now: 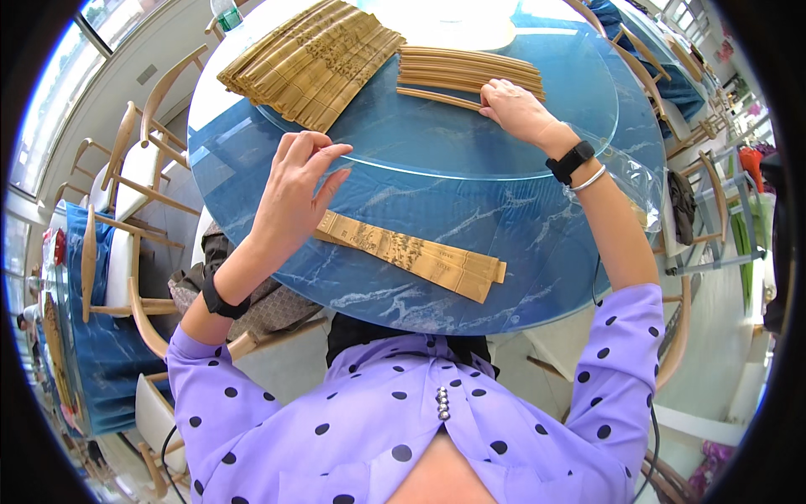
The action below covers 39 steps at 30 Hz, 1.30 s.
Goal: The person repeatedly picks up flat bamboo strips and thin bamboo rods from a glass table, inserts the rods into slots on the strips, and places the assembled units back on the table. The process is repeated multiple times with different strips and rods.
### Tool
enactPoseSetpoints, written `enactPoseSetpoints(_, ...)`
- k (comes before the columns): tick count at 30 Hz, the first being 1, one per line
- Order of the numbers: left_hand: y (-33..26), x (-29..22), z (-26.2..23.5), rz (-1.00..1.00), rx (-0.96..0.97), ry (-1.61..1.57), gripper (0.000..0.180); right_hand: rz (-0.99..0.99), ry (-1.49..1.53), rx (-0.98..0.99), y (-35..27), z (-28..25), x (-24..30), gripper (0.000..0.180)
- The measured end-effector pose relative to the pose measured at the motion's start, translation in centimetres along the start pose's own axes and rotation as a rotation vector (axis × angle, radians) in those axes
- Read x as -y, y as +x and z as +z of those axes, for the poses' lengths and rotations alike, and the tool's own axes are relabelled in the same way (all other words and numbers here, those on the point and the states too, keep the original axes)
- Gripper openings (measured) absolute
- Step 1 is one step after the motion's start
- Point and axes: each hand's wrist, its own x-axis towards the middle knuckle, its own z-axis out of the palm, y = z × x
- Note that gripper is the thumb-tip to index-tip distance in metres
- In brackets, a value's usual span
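My left hand (pixel 294 189) hovers over the blue marbled table (pixel 504 269), fingers loosely apart, holding nothing, just above the near end of a folded paper fan leaf (pixel 411 254) lying flat near the table's front edge. My right hand (pixel 514 107) reaches onto the round glass turntable (pixel 437 147) and pinches one thin bamboo rib at the edge of a stack of bamboo fan ribs (pixel 470 71). A big pile of folded yellow-brown fan leaves (pixel 311 59) lies at the back left of the turntable.
A clear plastic bag (pixel 630 181) lies by my right wrist. Wooden chairs (pixel 134 160) stand to the left and right (pixel 663 92) of the table. A plastic bottle (pixel 225 15) stands at the far edge. Another blue-covered table (pixel 75 336) is at far left.
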Motion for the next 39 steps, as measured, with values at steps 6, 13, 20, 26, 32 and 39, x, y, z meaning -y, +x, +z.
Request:
enactPoseSetpoints(6, -6.3, -7.4, 0.8, 0.078, 0.316, -0.203, 0.042, 0.001, -0.219, -0.012, -2.1, 0.5, 2.2, 0.021)
enactPoseSetpoints(13, -5.0, -10.4, 4.3, 0.258, 0.447, -0.191, 0.056, -0.061, -0.101, -0.018, -2.8, 1.4, 2.2, 0.016)
enactPoseSetpoints(20, -3.4, -10.1, 6.9, 0.392, 0.479, -0.127, 0.050, 0.288, 0.308, -0.163, -10.8, -8.1, 8.7, 0.021)
enactPoseSetpoints(26, -3.0, -9.8, 6.8, 0.324, 0.425, -0.173, 0.039, 0.658, 1.034, -0.174, -20.0, -8.8, 16.4, 0.026)
enactPoseSetpoints(32, -3.2, -9.4, 5.6, 0.285, 0.344, -0.210, 0.037, 0.787, 1.386, -0.165, -21.9, -5.2, 20.7, 0.031)
enactPoseSetpoints(39, -4.4, -10.1, 4.3, 0.327, 0.359, -0.230, 0.049, 0.711, 1.679, -0.135, -21.2, -4.7, 21.5, 0.025)
